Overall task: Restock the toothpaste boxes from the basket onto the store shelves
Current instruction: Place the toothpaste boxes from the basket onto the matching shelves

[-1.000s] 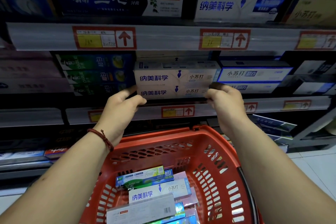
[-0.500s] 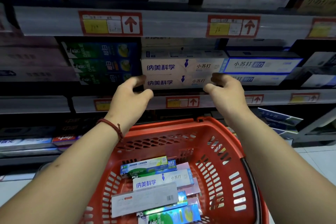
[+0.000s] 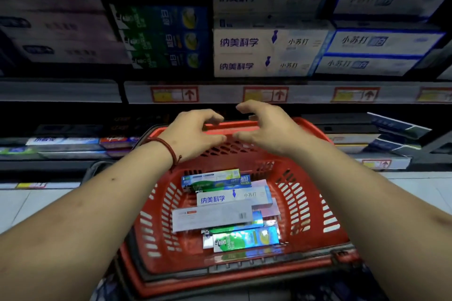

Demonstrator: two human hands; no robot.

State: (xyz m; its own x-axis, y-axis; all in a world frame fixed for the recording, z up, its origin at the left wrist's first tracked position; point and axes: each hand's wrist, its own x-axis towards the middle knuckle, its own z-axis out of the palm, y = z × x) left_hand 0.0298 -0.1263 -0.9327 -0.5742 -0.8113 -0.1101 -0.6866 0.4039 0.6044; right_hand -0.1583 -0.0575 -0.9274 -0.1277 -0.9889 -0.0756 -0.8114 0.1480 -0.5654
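The left hand (image 3: 195, 134), a red cord bracelet (image 3: 164, 145) at its wrist, and the right hand (image 3: 264, 129) hang side by side, thumbs nearly meeting. Fingers on both are loosely curled & hold nothing. Both sit in front of the far rim of the red slotted plastic basket (image 3: 305, 203); whether the left fingertips touch that rim can't be told.

Below the hands, nearer the person, toothpaste boxes lie flat in the basket in a loose pile. Closest under the hands is a green-and-blue box (image 3: 215, 181), printed face up. Next comes a white box w/ blue lettering (image 3: 234, 199), also face up. Then a pale grey box w/ a barcode (image 3: 210, 219) and a shiny green-blue box (image 3: 245, 239). Each long axis runs left–right, approx. parallel to the shelf edge.

The next pick probably means reaching down & back toward the body. The white box spans the gap btwn both hands, so either could take it across its short width. The green-and-blue box lies a bit more to the left hand's side.

Above & beyond the hands, past the grey price rail w/ red-framed tags (image 3: 265, 94), stacked white boxes (image 3: 261, 54) of matching print sit on the shelf. Their long axes also run left–right, fronts facing out. A basket box would likely only need tipping from face-up to face-out.
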